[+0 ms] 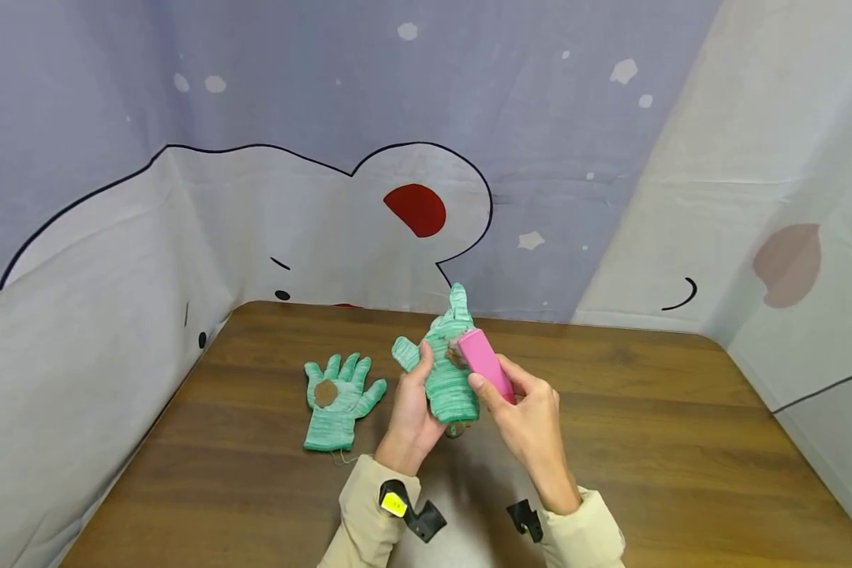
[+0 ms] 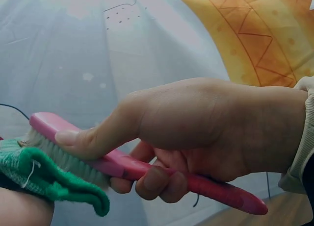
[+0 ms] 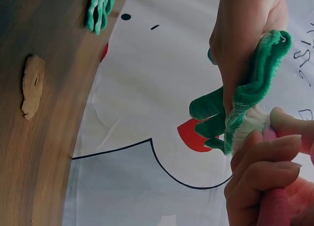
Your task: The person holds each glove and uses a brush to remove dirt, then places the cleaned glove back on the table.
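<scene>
A person's left hand (image 1: pixel 410 414) holds up a green knit glove (image 1: pixel 453 394) above a wooden table (image 1: pixel 646 457), its thumb over the front; the other fingers are hidden behind the glove in the head view. The right hand (image 1: pixel 534 418) grasps a pink brush (image 1: pixel 484 363), thumb against its head and fingers curled round the handle. Pale bristles (image 2: pixel 73 167) touch the glove, by a brown patch (image 1: pixel 456 353). Beyond the left hand, a matching glove (image 1: pixel 332 426) lies flat, fingers spread, a round brown spot (image 1: pixel 325 393) on it.
</scene>
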The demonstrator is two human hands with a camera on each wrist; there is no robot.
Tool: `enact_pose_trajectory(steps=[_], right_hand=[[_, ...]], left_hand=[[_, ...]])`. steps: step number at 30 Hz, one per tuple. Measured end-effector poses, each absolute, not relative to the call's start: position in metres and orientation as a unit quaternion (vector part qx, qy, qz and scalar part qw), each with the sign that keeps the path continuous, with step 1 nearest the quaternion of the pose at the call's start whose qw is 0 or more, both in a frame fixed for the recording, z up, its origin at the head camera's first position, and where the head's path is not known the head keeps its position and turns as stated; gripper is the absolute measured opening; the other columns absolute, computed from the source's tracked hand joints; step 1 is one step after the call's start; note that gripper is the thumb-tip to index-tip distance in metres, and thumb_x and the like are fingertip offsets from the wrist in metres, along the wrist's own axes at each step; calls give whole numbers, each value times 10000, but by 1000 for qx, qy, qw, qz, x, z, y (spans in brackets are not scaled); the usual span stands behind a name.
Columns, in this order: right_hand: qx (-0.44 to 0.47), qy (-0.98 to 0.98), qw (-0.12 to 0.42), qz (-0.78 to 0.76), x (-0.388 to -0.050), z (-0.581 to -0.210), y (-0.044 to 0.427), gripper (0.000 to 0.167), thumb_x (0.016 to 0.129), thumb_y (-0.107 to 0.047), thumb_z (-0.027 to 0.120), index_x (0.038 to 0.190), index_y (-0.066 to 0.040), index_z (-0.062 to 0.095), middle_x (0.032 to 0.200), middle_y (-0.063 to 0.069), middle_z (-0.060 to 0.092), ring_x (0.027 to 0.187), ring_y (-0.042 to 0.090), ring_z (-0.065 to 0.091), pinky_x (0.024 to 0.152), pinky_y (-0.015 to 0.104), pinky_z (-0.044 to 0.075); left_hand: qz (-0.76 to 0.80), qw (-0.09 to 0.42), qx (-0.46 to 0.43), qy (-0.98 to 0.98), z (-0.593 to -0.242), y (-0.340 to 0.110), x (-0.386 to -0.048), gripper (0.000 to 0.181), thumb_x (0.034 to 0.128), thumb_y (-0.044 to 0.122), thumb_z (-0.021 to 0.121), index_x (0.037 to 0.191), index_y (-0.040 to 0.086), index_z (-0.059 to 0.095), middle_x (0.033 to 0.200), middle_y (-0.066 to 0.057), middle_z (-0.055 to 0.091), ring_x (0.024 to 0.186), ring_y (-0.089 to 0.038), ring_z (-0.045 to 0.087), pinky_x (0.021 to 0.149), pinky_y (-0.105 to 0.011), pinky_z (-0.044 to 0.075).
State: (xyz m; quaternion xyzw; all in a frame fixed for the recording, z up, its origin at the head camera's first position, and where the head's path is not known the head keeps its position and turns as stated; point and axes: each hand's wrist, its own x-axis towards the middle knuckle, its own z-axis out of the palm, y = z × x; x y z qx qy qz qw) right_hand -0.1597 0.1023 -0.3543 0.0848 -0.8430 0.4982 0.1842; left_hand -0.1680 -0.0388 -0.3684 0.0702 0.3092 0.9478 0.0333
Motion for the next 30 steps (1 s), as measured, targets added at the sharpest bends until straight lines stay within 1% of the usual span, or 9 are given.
enact_pose_trajectory(steps=[8, 13, 16, 18, 20, 23, 24, 27, 30], right_hand=[[89, -841, 210, 491, -162, -352, 101, 490, 739, -400, 749, 1144, -138, 659, 979, 79, 684, 684, 153, 588, 568, 246, 475], [77, -845, 208, 486, -161, -353, 102, 503, 737, -415, 745, 1151, -144, 656, 1008, 76, 680, 706, 150, 605, 586, 248, 484], [73, -847, 196, 488, -161, -353, 104, 503, 737, -416, 745, 1155, -152, 654, 989, 67, 684, 695, 134, 596, 582, 245, 481], [76, -838, 161, 515, -161, -352, 106, 486, 743, -400, 745, 1153, -154, 654, 921, 84, 687, 629, 124, 579, 533, 243, 470], [83, -818, 103, 560, -162, -351, 108, 464, 758, -372, 741, 1151, -144, 649, 818, 116, 669, 542, 115, 537, 463, 235, 440], [80, -777, 12, 624, -163, -348, 113, 425, 777, -330, 733, 1141, -132, 638, 655, 136, 588, 428, 109, 455, 380, 216, 377], [78, -766, -10, 638, -163, -347, 115, 418, 782, -322, 729, 1139, -127, 633, 623, 133, 560, 414, 108, 429, 367, 211, 360], [78, -759, -26, 646, -162, -345, 118, 412, 791, -320, 720, 1137, -116, 628, 569, 93, 521, 399, 103, 413, 355, 209, 352], [76, -765, -11, 640, -161, -343, 119, 422, 793, -329, 717, 1147, -119, 623, 577, 79, 533, 407, 102, 431, 359, 219, 375]], left_hand=[[948, 33, 83, 306, -370, -45, -171, 447, 998, 346, 319, 1324, 54, 413, 1126, -22, 604, 1047, -145, 578, 877, -296, 476], [948, 38, 76, 306, -373, -45, -169, 399, 994, 349, 335, 1248, 79, 482, 1083, -22, 627, 1004, -142, 596, 842, -292, 493], [946, 36, 71, 316, -374, -44, -169, 396, 991, 357, 341, 1232, 79, 486, 1076, -24, 631, 996, -145, 599, 839, -298, 494], [942, 30, 67, 328, -374, -43, -169, 419, 990, 360, 344, 1254, 62, 474, 1082, -30, 627, 999, -151, 599, 838, -304, 494], [938, 23, 61, 341, -373, -43, -168, 439, 989, 361, 351, 1275, 45, 456, 1097, -40, 620, 1010, -158, 596, 841, -311, 493], [934, 21, 52, 353, -372, -42, -167, 462, 990, 360, 353, 1290, 18, 436, 1102, -53, 606, 1011, -168, 590, 832, -313, 491], [933, 24, 48, 355, -372, -42, -167, 461, 990, 362, 352, 1285, 18, 436, 1099, -55, 603, 1005, -168, 590, 827, -309, 491], [933, 34, 37, 357, -370, -42, -166, 462, 990, 371, 353, 1264, 10, 447, 1071, -57, 602, 961, -165, 595, 784, -298, 498], [934, 40, 29, 354, -367, -42, -166, 443, 990, 376, 348, 1223, 18, 463, 1035, -57, 603, 876, -153, 597, 699, -270, 496]])
